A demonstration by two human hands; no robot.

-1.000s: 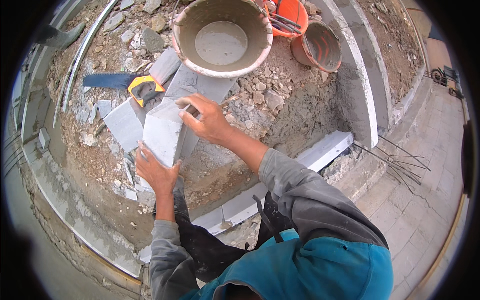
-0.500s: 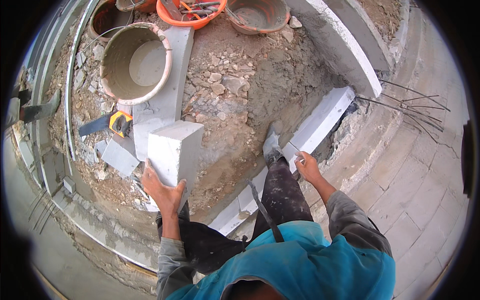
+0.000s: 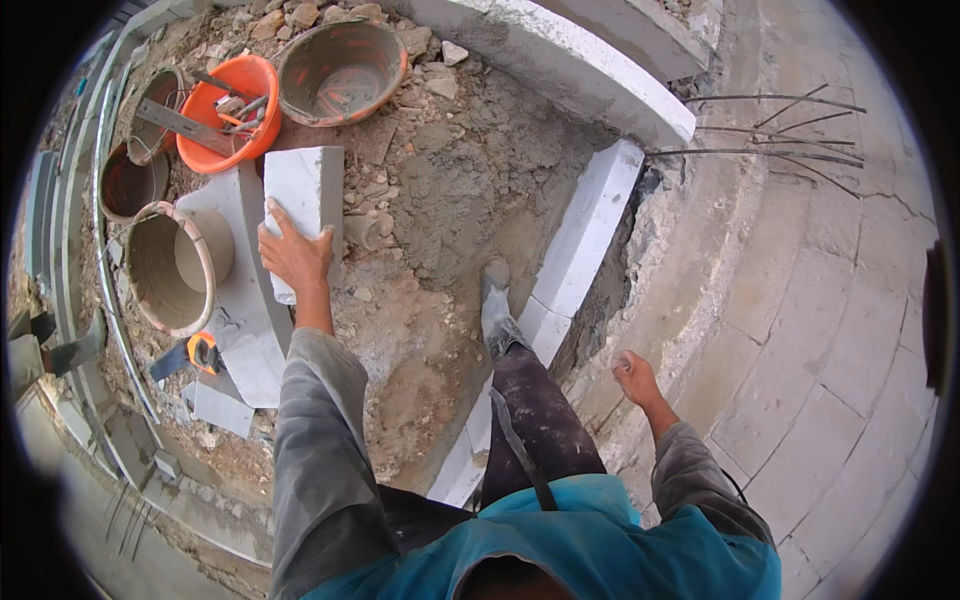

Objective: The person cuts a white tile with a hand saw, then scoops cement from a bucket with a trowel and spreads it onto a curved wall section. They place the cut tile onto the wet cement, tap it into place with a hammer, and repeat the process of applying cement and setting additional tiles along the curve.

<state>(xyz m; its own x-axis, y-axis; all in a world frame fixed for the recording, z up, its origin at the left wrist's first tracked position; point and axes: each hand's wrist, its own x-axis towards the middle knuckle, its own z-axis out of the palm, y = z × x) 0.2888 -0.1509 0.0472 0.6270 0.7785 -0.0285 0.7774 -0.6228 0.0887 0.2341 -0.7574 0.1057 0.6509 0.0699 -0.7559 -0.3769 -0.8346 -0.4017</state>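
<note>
My left hand [image 3: 297,250] is wrapped over a pale lightweight concrete block [image 3: 305,180], thumb on one side and fingers on the other. The block is held next to a long grey-white slab [image 3: 245,285] lying on the rubble. My right hand [image 3: 634,380] is curled closed over the stone paving, right of a low row of white blocks [image 3: 585,235]; anything inside its fingers is hidden. By the slab's near end lies a handsaw [image 3: 203,352] with an orange-and-black handle, beside a smaller block offcut [image 3: 222,408].
A mortar-crusted bucket [image 3: 170,270] stands beside the slab. Farther off are an orange tub [image 3: 245,85] of tools and a wide mortar basin [image 3: 342,72]. Rebar [image 3: 770,150] sticks out beyond a curved wall [image 3: 590,70]. A person's boot [image 3: 82,345] shows at far left.
My left hand has moved forward with the block, away from my body. My right hand has left the row of white blocks and moved right, over the paving. The view has shifted.
</note>
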